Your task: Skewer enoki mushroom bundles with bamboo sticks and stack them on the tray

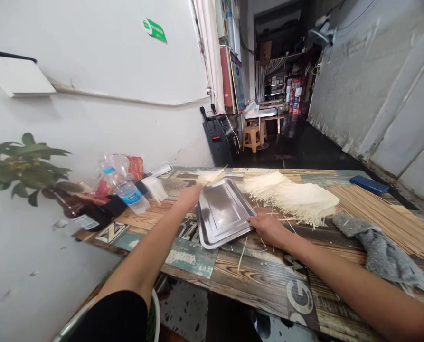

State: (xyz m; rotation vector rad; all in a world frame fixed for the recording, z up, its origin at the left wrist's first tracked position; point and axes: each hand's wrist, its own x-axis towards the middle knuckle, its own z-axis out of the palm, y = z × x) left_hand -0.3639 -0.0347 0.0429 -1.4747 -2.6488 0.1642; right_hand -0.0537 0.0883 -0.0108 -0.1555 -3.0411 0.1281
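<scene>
A shiny rectangular metal tray (221, 209) is between my hands, over the wooden-patterned table. My left hand (190, 196) is closed at its far left edge, with the fingertips partly hidden. On the right edge, my right hand (268, 230) grips the rim. Just beyond my left hand is a small pale bundle (211, 177) with a thin stick poking out. Past my right hand lies a spread pile of enoki mushrooms (293, 194), and loose mushroom strands are scattered around the tray.
Many thin wooden skewers (382, 216) lie at the right, beside a grey cloth (372, 242) and a blue case (369, 185). A water bottle (129, 192), brown bottle (83, 211) and white tissues (155, 188) stand at the left. A black speaker (217, 137) is behind the table.
</scene>
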